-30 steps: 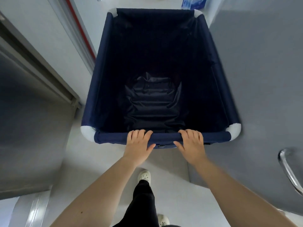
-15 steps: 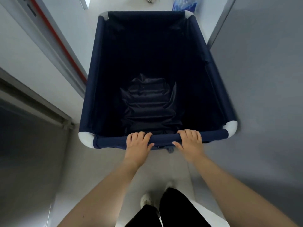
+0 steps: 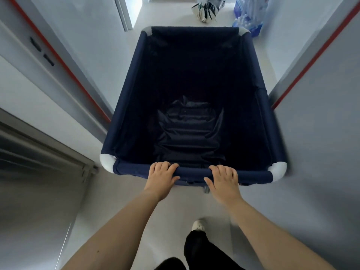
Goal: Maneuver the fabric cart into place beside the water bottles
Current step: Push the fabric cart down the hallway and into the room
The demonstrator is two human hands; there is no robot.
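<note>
A navy fabric cart point(image 3: 128, 90) with white corner caps fills the middle of the head view, empty except for its crumpled dark lining. Its near rail runs across in front of me. My left hand point(image 3: 161, 177) is curled over that rail left of centre, and my right hand point(image 3: 224, 181) grips it right of centre. Shrink-wrapped packs of water bottles point(image 3: 249, 14) stand on the floor beyond the cart's far right corner, against the right wall.
The cart sits in a doorway between a left door frame with a red strip point(image 3: 64, 61) and a right one point(image 3: 313, 55). A folded umbrella point(image 3: 207, 9) lies on the pale floor ahead. A grey door point(image 3: 35, 172) is at my left.
The cart has rolled forward through the doorway with both hands still on the rail. More of the room ahead shows, with the water bottles and the umbrella now in view.
</note>
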